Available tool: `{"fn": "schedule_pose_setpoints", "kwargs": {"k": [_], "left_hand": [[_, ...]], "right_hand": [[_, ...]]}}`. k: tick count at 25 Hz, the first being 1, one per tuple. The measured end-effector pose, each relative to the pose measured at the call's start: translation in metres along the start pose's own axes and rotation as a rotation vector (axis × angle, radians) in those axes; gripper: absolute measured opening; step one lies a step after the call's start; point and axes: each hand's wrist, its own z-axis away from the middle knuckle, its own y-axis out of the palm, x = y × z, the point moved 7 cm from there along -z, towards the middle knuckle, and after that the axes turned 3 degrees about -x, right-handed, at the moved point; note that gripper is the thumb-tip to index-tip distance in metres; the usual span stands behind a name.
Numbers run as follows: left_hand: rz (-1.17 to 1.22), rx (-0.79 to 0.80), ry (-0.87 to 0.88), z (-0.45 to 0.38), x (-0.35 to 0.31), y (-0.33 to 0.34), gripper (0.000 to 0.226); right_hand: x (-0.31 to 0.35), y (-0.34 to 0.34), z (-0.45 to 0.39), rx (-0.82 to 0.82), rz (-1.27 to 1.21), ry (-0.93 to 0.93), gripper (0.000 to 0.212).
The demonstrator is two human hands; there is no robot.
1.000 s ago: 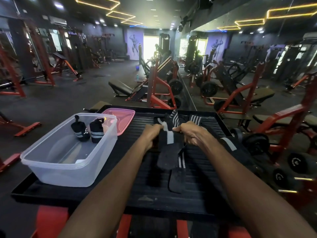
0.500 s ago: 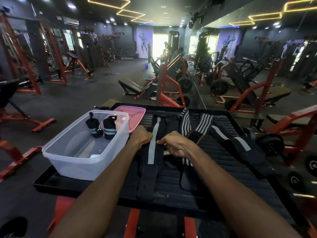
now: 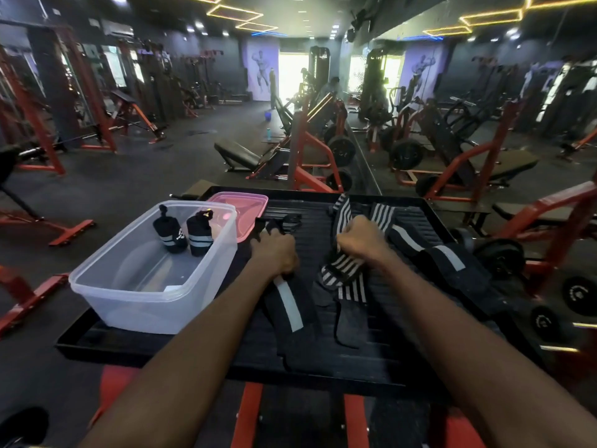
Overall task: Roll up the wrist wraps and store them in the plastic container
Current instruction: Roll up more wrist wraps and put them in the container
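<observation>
A clear plastic container stands on the left of a black ribbed platform and holds two rolled black wrist wraps, upright at its far end. My left hand is closed on a flat black wrap with a white stripe that runs toward me. My right hand is closed on a black-and-white striped wrap, bunched below the fist. More unrolled wraps lie to the right of it.
A pink lid lies behind the container. The platform rests on a red frame. Weight plates and red gym machines stand beyond and to the right, along a mirrored wall.
My hands have moved apart. The left stays on the white-striped wrap laid flat; the right has shifted right onto the striped wrap and bunched it. The view moved closer.
</observation>
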Motion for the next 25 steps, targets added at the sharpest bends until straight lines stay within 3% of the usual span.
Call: {"fn": "schedule_pose_setpoints", "kwargs": {"k": [2, 4, 10, 13, 17, 20, 25], "left_hand": [[0.016, -0.096, 0.05, -0.002, -0.024, -0.017, 0.039], [0.08, -0.12, 0.132, -0.004, -0.055, -0.027, 0.034], [0.142, 0.069, 0.298, -0.012, -0.132, -0.01, 0.034], [0.08, 0.208, 0.328, -0.014, -0.151, 0.017, 0.042], [0.016, 0.291, 0.342, -0.016, -0.157, 0.042, 0.054], [0.008, 0.267, 0.337, -0.018, -0.158, 0.047, 0.055], [-0.009, 0.234, 0.336, -0.012, -0.16, 0.046, 0.051]], "right_hand": [[-0.025, -0.034, -0.007, -0.16, 0.133, 0.046, 0.031], [-0.053, -0.057, -0.014, -0.209, 0.264, 0.102, 0.043], [-0.121, -0.068, -0.026, 0.029, 0.385, 0.244, 0.066], [-0.128, -0.076, -0.015, 0.033, 0.478, 0.313, 0.07], [-0.139, -0.091, -0.003, 0.068, 0.509, 0.396, 0.067], [-0.146, -0.095, -0.005, 0.052, 0.29, 0.36, 0.065], [-0.138, -0.097, 0.011, 0.131, -0.072, 0.4, 0.019]]}}
